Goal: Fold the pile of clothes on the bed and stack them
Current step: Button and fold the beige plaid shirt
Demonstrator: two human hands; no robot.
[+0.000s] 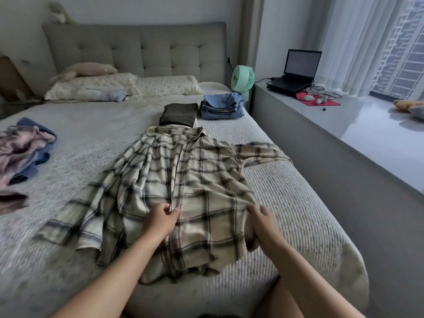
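While the plaid shirt [183, 191] lies spread on the bed [298, 203], collar toward the headboard, the left hand [160, 220] pinches its front placket and the right hand [261, 219] grips its right hem edge. Beyond the collar sit a folded olive garment [179, 114] and folded denim stack [221, 106]; unfolded clothes [20, 148] lie well left. A green fan [242, 79] stands beside the bed.
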